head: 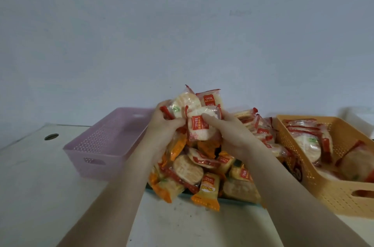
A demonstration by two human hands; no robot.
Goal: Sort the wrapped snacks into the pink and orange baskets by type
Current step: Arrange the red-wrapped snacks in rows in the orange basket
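Observation:
A heap of wrapped snacks [204, 167] lies in the middle of the table, red-and-white rice cracker packs mixed with orange-wrapped packs. My left hand [164, 125] and my right hand [228, 131] together hold a bundle of red-and-white cracker packs [199, 111] raised above the heap. The pink basket [105, 145] stands to the left and looks empty. The orange basket [327, 178] stands to the right with several red-and-white cracker packs [309, 143] inside it.
The heap rests on a teal tray whose front edge [232, 201] shows below the packs. A round cable hole [51, 136] sits in the white table at the far left. A plain wall rises behind the table.

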